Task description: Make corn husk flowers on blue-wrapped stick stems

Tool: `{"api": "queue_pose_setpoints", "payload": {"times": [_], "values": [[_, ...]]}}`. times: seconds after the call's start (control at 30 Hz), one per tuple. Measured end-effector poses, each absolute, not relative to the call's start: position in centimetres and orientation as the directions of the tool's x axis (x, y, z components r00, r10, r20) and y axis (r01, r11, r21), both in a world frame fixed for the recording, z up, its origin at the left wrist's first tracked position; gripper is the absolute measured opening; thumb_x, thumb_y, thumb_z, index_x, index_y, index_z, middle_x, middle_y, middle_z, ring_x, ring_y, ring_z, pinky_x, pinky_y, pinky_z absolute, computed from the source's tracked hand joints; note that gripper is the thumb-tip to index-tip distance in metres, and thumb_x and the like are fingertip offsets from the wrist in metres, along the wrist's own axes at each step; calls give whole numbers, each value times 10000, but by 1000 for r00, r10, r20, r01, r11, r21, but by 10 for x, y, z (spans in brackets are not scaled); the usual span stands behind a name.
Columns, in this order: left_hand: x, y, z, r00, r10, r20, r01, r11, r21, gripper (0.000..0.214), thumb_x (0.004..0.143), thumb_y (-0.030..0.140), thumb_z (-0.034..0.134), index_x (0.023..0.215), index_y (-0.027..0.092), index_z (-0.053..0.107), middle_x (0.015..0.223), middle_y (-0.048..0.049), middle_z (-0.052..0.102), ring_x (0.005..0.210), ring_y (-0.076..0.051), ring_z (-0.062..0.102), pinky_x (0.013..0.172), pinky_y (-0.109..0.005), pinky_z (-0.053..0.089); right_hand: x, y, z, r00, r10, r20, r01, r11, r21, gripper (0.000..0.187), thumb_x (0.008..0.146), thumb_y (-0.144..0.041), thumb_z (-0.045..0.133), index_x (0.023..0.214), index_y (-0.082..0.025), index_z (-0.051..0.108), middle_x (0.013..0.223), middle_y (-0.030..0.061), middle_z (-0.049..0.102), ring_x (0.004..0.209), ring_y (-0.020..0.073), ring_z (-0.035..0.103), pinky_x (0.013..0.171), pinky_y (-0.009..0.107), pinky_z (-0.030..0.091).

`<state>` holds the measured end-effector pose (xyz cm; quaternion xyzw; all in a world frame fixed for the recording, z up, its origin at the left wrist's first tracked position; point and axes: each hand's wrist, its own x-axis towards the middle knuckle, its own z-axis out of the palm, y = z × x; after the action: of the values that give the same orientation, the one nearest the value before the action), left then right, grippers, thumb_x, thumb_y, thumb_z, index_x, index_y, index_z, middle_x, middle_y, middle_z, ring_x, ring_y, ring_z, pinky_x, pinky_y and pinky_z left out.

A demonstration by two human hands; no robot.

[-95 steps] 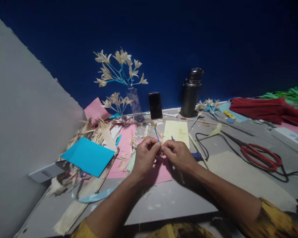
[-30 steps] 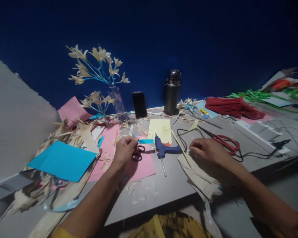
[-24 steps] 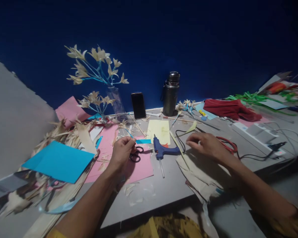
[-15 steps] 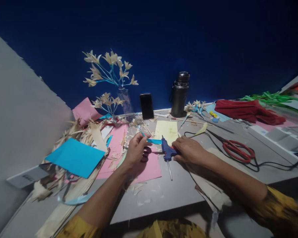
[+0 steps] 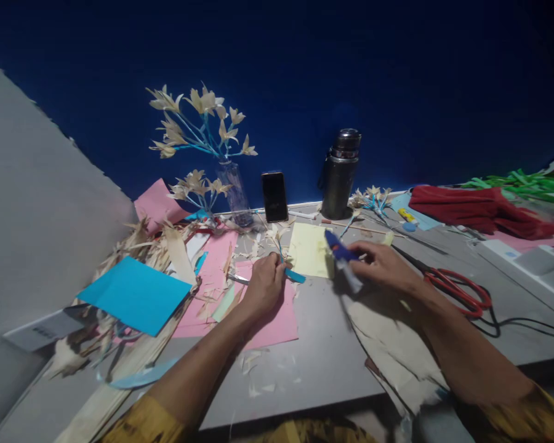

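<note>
My left hand is pinched round a thin stem with a blue paper strip trailing from it, held over the pink paper. My right hand grips a blue glue gun, lifted off the desk with its glue stick pointing down towards me. A yellow sheet lies just behind the two hands. The tip of a pair of scissors pokes out to the left of my left hand.
A vase of dried-leaf flowers, a phone and a steel flask stand at the blue wall. Red-handled scissors, a black cable, a red cloth, a blue sheet and leaf scraps lie around.
My right hand reached out to the right, came back, took the blue glue gun off the desk and raised it. My left hand kept hold of the stem and strip.
</note>
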<state>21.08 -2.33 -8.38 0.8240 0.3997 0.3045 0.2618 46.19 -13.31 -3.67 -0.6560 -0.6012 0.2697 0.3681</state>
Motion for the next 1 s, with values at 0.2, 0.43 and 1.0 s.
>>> {"api": "queue_pose_setpoints", "payload": {"times": [0.2, 0.43, 1.0], "values": [[209, -26, -77, 274, 962, 14, 221, -77, 972, 237, 864, 387, 571, 735, 218, 467, 662, -7, 612, 539, -145, 577, 484, -240, 380, 475, -138, -40, 231, 971, 53, -7, 56, -998, 324, 809, -480, 675, 996, -222, 727, 885, 52, 705, 796, 216, 642, 672, 303, 499], [201, -37, -73, 241, 941, -237, -63, 259, 964, 323, 726, 455, 724, 787, 206, 528, 606, -12, 635, 445, -126, 568, 360, -156, 292, 425, -145, -47, 18, 998, -53, 172, -55, -984, 401, 789, -565, 696, 881, -178, 744, 709, 45, 646, 559, 155, 522, 476, 265, 407], [199, -44, -58, 344, 885, -313, -133, 376, 917, 332, 715, 409, 760, 728, 215, 490, 522, 10, 555, 372, -97, 452, 338, -150, 189, 416, -145, -56, -95, 994, -54, 234, -30, -972, 420, 815, -588, 679, 892, -183, 759, 775, 71, 710, 672, 203, 604, 547, 263, 462]]}}
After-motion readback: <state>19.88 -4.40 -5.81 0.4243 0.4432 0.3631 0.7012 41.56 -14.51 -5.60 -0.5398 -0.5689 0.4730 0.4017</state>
